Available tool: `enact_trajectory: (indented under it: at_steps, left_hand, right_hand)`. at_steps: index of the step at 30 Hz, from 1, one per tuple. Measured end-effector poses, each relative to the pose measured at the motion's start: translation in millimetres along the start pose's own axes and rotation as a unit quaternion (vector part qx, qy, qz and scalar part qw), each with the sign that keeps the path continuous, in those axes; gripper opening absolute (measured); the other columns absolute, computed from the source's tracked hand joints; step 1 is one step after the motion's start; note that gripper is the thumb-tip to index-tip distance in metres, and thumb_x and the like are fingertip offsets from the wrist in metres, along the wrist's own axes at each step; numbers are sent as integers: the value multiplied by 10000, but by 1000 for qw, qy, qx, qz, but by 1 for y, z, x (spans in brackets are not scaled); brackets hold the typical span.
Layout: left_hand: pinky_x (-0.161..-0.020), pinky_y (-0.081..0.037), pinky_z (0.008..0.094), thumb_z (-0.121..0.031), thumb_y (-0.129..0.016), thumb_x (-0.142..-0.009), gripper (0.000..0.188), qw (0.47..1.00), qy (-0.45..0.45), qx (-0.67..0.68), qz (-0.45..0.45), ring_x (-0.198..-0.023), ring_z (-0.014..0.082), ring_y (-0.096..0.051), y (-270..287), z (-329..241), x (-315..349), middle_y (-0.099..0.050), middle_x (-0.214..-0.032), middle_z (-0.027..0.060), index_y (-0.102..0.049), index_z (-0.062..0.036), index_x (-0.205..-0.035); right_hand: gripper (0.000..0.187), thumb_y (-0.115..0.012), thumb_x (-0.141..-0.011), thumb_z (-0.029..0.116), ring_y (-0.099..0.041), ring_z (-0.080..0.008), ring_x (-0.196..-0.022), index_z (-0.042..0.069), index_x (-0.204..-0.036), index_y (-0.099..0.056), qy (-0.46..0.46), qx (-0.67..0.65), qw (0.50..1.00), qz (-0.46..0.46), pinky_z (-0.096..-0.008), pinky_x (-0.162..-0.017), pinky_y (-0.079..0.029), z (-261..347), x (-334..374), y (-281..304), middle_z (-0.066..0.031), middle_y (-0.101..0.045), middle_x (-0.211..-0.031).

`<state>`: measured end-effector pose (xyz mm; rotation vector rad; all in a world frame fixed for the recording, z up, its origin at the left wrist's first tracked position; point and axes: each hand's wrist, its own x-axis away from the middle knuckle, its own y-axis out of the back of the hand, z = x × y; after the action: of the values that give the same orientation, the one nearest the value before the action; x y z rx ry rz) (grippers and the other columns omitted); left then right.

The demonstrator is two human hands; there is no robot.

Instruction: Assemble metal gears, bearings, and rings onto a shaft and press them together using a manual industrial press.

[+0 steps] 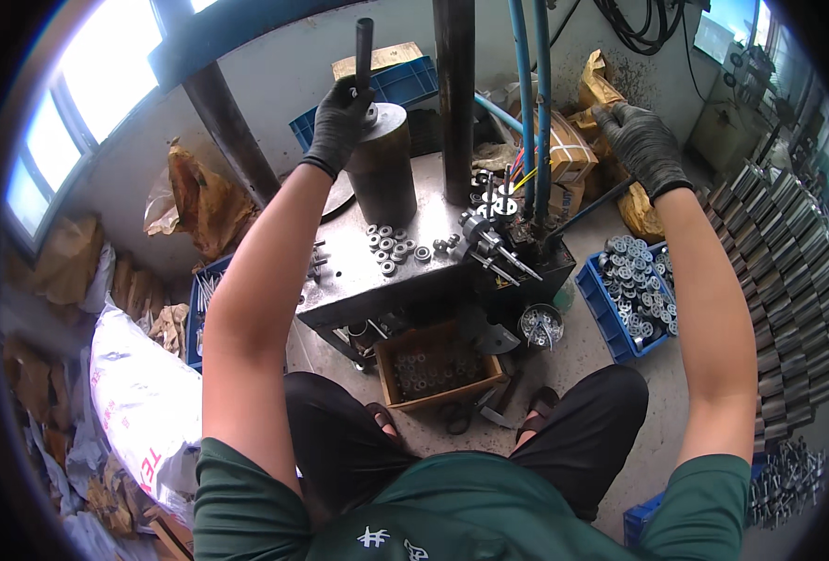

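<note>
My left hand (pixel 341 122), in a dark grey glove, is closed round the lower part of an upright dark metal rod (pixel 365 51). It is just above and beside the top of a thick steel cylinder (pixel 382 173) on the metal bench (pixel 433 192). Near its fingers, a small metal ring (pixel 370 116) sits on the cylinder top. Raised at the right is my gloved right hand (pixel 641 145), by crumpled brown paper (pixel 601 84) and above a slanting dark bar (pixel 603 198). Its back hides most of the fingers, so its grip is unclear.
Several metal rings (pixel 391 248) and a shaft assembly (pixel 484 238) lie on the bench. Below stand a wooden box (pixel 442 397) and a wire-like round container (pixel 540 325). Right are a blue crate (pixel 611 323) of gear-like parts and stacked metal tubes (pixel 788 280). A white sack (pixel 143 393) stands left.
</note>
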<state>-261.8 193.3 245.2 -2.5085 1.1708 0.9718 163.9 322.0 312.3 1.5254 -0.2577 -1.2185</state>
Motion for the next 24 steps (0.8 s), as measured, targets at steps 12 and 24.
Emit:
enact_trajectory:
  at_steps: [12,24]
  left_hand:
    - [-503,-478,269,-524,-533,-1031,482,929,277,237,-67,-557,105,-546,-39,-47,285,-591,-693,-5,-651,-56,-1042]
    - [-460,-494,334,-344,-477,-1036,307,728,593,322,-119,-509,97,-538,-10,20,321,-577,-639,-45,-618,-122,-878]
  right_hand:
    - [332,-645,-957,362,-710,-363,-895,46,-1022,-722,66,-50,997,2,-450,-807,-558,-18,86,11,-203,-721,-962]
    - [189,-738,-866,133,-707,-332,-870,16,-1008,-691,258,-280,922,78,-402,-744,-559,105,239,-17,-180,-702,-947]
